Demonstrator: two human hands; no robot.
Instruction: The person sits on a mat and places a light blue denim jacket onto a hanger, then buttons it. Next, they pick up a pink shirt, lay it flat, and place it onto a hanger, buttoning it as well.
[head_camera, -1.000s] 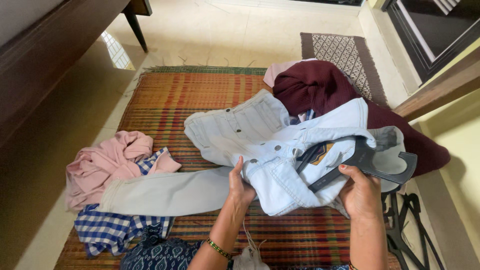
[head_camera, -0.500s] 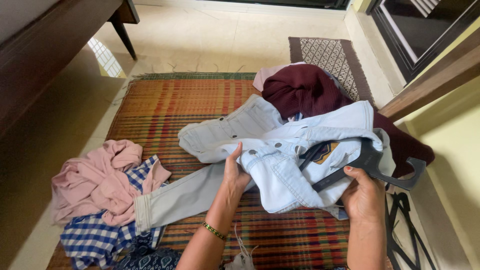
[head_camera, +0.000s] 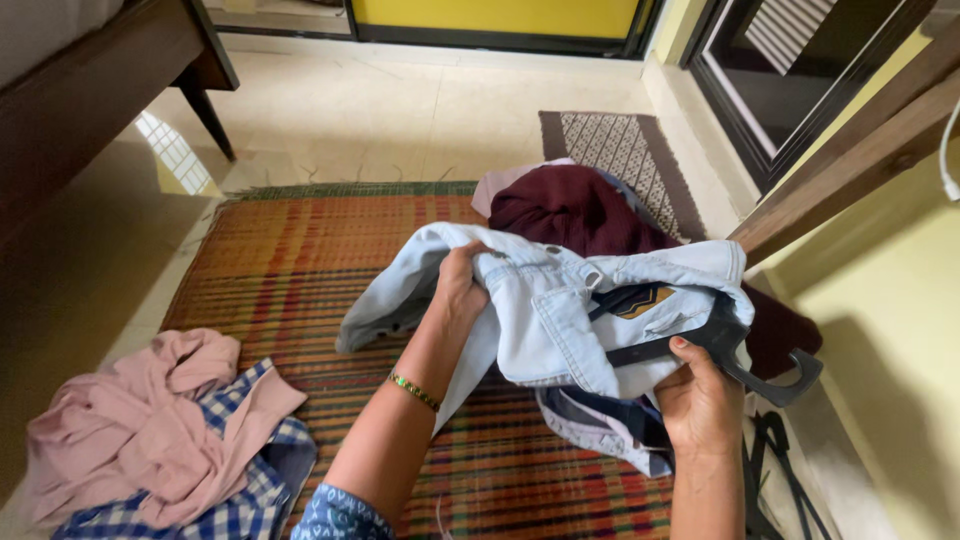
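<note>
A pale blue denim jacket hangs lifted above the striped woven mat. My left hand grips its upper front edge near the collar, bunching the cloth. My right hand holds a dark plastic hanger whose arm is pushed inside the jacket; the hook sticks out to the right. One sleeve trails down to the left toward the mat.
A maroon garment lies behind the jacket. A pink cloth and a blue checked cloth are heaped at lower left. More dark hangers lie at lower right. A patterned doormat and a wooden bed leg stand further off.
The jacket has been raised off the mat and its sleeve pulled up and rightward. My left hand moved from the front placket up to the collar area. The view tilted upward.
</note>
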